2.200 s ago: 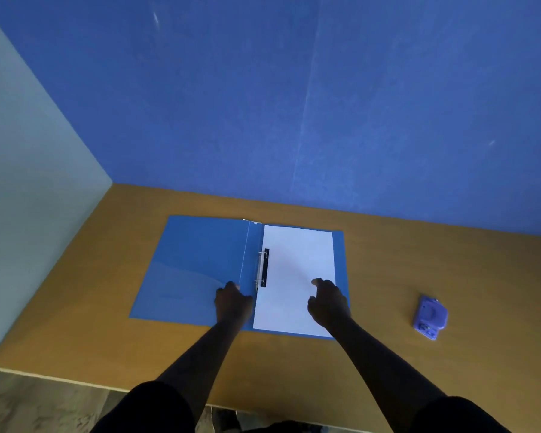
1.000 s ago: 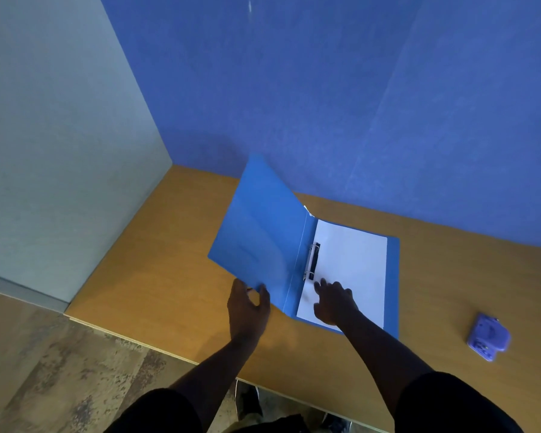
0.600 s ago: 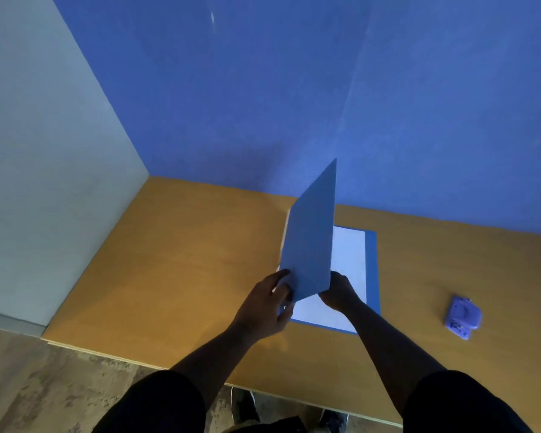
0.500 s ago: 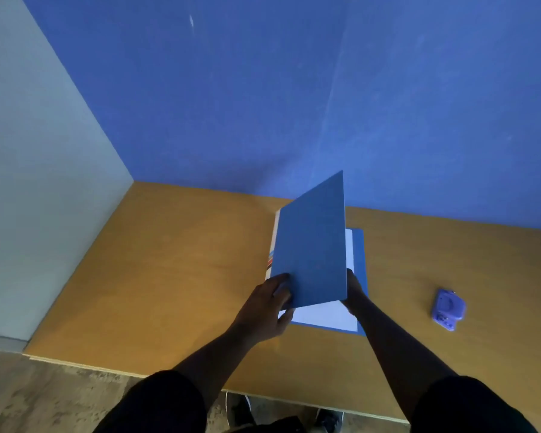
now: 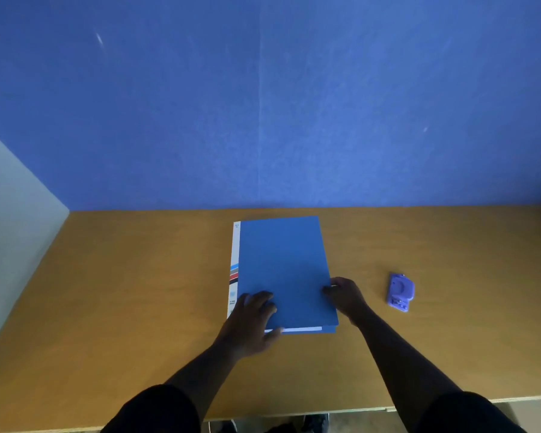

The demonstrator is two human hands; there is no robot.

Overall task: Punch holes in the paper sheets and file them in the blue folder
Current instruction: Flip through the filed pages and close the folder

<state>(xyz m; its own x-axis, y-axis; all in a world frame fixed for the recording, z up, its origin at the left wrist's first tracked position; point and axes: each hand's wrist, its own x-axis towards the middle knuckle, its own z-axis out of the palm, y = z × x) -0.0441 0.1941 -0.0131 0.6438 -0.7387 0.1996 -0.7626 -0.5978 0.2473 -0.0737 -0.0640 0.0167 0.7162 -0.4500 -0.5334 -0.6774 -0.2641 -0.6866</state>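
Flat blue card folder (image 5: 286,270) now shut on wooden counter (image 5: 138,292), cover swung down; white sheets inside. Left hand (image 5: 250,323) presses flat, right hand (image 5: 344,295) fingers curl on right edge. Purple hole punch (image 5: 400,292) right of folder. Filing looks done.

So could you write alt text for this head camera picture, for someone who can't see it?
A closed blue folder lies on a wooden table, the person's left hand resting flat on its near corner and right hand at its right edge. A small purple hole punch sits to the right.
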